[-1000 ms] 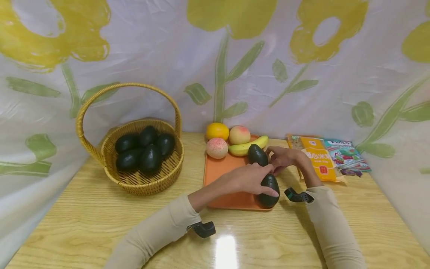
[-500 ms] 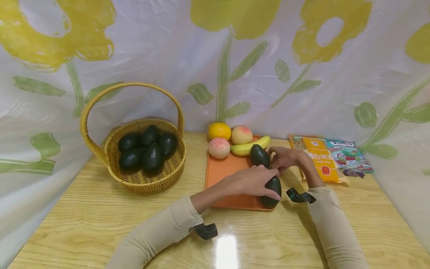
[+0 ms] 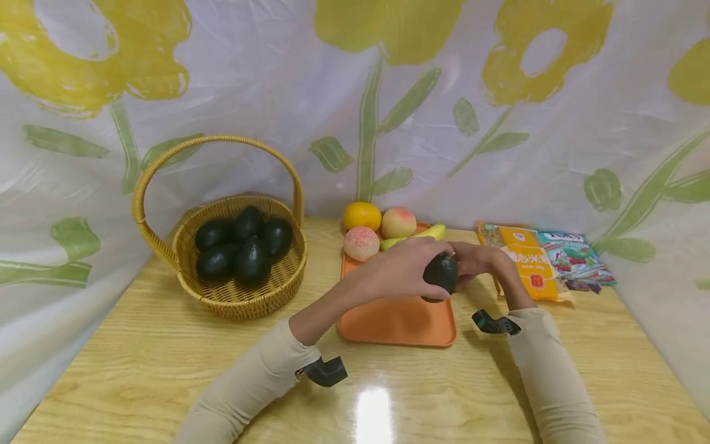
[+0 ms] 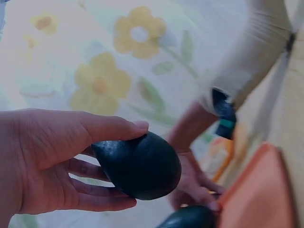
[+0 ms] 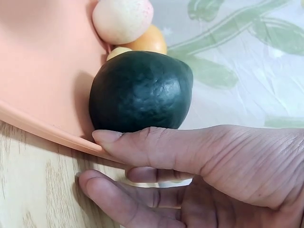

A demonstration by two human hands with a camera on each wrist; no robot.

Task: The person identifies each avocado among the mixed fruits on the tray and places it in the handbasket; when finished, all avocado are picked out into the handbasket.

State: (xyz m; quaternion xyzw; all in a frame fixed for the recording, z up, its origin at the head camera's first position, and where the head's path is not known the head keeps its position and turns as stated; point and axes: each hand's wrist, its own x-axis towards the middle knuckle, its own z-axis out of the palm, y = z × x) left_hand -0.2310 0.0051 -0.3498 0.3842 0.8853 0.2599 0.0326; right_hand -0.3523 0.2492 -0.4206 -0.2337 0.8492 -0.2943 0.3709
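Observation:
My left hand (image 3: pixel 407 265) grips a dark green avocado (image 4: pixel 142 166) and holds it up over the orange tray (image 3: pixel 396 327); in the left wrist view the thumb lies across its top and the fingers are underneath. At the tray's right edge is my right hand (image 3: pixel 474 259), its thumb at the rim and its curled fingers outside. Beside that thumb a second avocado (image 5: pixel 140 92) sits on the tray; the left hand hides it in the head view. Behind the hands lie a banana (image 3: pixel 432 233), two peaches (image 3: pixel 362 243) and an orange (image 3: pixel 362 216).
A wicker basket (image 3: pixel 238 308) with a tall arched handle (image 3: pixel 216 140) stands to the left, with several avocados (image 3: pixel 252 259) in it. Snack packets (image 3: pixel 529 265) lie at the right by the flowered cloth (image 3: pixel 421 154). The wooden table (image 3: pixel 421 401) extends in front.
The left hand has lifted the avocado off the tray's front right corner and moved it away from me, over the other avocado. The right hand stays almost where it was.

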